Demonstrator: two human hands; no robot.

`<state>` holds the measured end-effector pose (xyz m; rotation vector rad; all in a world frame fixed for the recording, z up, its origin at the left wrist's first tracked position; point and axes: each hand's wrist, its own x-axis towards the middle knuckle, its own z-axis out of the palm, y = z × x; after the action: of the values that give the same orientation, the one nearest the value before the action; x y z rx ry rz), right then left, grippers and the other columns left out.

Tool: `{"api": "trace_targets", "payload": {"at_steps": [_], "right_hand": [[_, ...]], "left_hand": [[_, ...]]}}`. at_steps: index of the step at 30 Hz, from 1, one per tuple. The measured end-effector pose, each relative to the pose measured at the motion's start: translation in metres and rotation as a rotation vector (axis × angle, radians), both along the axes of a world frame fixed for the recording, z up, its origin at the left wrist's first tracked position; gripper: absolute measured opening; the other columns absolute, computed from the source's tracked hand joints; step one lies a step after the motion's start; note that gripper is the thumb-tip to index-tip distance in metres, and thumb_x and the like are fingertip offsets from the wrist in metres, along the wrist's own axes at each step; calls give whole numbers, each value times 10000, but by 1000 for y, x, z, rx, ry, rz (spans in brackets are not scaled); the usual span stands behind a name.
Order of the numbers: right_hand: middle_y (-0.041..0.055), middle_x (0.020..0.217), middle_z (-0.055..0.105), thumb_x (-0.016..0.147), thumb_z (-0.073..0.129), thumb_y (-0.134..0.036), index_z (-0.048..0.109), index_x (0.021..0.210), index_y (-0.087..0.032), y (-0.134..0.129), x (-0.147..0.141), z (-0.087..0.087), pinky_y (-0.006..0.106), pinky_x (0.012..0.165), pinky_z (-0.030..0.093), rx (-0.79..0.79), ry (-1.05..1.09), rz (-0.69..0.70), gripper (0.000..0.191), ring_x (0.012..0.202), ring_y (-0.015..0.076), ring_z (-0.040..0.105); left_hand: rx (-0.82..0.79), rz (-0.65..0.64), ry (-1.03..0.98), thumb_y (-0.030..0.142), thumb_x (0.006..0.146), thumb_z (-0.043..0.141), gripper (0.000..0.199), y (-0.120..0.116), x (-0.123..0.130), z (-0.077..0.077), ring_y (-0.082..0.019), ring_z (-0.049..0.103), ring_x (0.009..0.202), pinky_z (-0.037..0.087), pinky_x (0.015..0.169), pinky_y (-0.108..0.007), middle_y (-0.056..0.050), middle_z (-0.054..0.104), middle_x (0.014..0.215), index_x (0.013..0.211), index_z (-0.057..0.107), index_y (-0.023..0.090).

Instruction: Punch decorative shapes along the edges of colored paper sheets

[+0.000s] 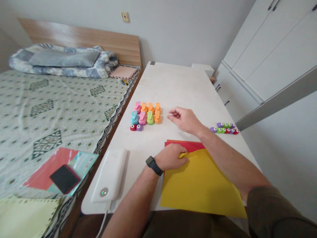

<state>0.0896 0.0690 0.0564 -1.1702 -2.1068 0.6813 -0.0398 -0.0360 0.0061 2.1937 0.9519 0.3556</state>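
Note:
A yellow sheet (200,185) lies over red paper (190,144) at the near edge of the white table. My left hand (173,156), with a dark watch on its wrist, is closed on the upper left part of the yellow sheet, whose edge is raised between the fingers. Above the papers, my right hand (183,119) has its fingers curled together; whether anything is in them is hidden. Left of it stand several craft punches (150,117) in orange, pink, blue and green, with two small punches (136,127) in front of them.
Small purple, green and red punches (225,129) stand in two rows at the right table edge. A white power bank (111,175) with a cable lies at the near left. On the bed (81,96) at left are a phone (64,179) and plastic-wrapped paper. Cabinets line the right.

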Motion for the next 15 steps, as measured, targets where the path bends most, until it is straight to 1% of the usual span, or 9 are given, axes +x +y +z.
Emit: {"api": "trace_targets", "payload": {"at_steps": [2, 4, 6, 8, 11, 13, 15], "right_hand": [[61, 921, 753, 891, 672, -410, 716, 1088, -190, 8, 43, -4, 294, 745, 526, -18, 18, -131, 298, 789, 169, 684], [74, 931, 761, 882, 673, -427, 731, 1057, -193, 13, 85, -11, 319, 760, 542, -27, -33, -250, 298, 800, 184, 692], [85, 925, 765, 872, 671, -448, 738, 1033, -193, 15, 125, -20, 350, 765, 554, -41, -76, -367, 309, 776, 194, 692], [97, 940, 764, 865, 671, -456, 735, 1042, -189, 13, 159, -30, 370, 769, 561, -38, -72, -458, 327, 790, 206, 697], [106, 944, 763, 847, 688, -452, 737, 1038, -188, 7, 196, -43, 392, 798, 559, -23, -94, -561, 329, 835, 226, 705], [103, 938, 764, 835, 700, -440, 737, 1033, -191, 3, 211, -49, 400, 815, 554, -15, -111, -591, 321, 844, 232, 708], [96, 944, 766, 833, 702, -434, 735, 1042, -199, -1, 221, -52, 407, 829, 551, 1, -122, -607, 317, 849, 237, 709]], "left_hand": [[51, 4, 19, 335, 889, 604, 186, 0, 1, -2, -233, 685, 860, 458, 762, -307, -80, 760, 916, 863, 713, 187], [81, 7, 45, 339, 897, 598, 190, 0, 1, -3, -226, 678, 848, 446, 748, -303, -77, 755, 908, 848, 697, 185], [91, 4, 65, 338, 907, 586, 192, 0, 2, -3, -217, 670, 840, 436, 738, -297, -72, 752, 904, 840, 686, 188], [90, 5, 75, 324, 918, 570, 191, 0, 3, -2, -205, 662, 826, 426, 727, -290, -64, 749, 898, 834, 678, 192], [89, 28, 82, 296, 927, 550, 192, 1, 4, 0, -190, 648, 795, 406, 698, -283, -57, 739, 872, 824, 670, 188], [92, 42, 82, 284, 926, 544, 192, 1, 5, 0, -185, 641, 784, 395, 686, -282, -56, 734, 861, 820, 668, 183], [88, 51, 81, 276, 924, 541, 187, 2, 6, -1, -179, 638, 783, 392, 686, -281, -52, 735, 864, 826, 670, 182]]}}
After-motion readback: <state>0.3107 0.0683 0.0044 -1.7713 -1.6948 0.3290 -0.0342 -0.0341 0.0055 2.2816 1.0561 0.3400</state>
